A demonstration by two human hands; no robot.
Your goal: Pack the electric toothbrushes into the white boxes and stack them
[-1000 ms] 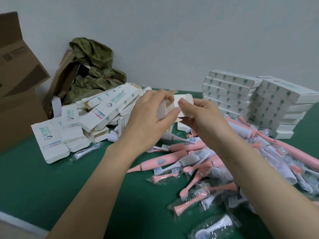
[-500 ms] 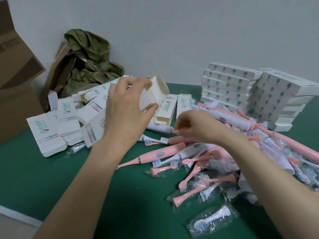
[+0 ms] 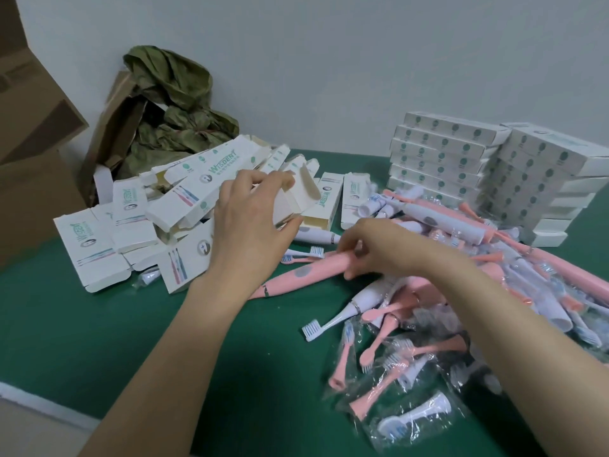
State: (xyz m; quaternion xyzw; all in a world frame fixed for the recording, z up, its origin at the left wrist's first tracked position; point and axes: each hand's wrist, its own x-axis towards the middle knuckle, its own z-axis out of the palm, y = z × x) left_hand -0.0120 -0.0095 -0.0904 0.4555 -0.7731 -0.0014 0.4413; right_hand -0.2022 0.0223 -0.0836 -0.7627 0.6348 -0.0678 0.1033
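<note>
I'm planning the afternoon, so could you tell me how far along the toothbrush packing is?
Done: two stacks of closed boxes stand at the back right. In hand: the left hand holds an open box, and the right hand grips a pink toothbrush. Left: a heap of loose toothbrushes, bagged brush heads and a pile of empty boxes, so much appears to remain.

Head camera, angled down, close over table

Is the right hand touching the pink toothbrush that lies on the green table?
Touching. The head view shows the right hand with fingers above and thumb below one end of the pink toothbrush, pinching it, with no gap.
</note>
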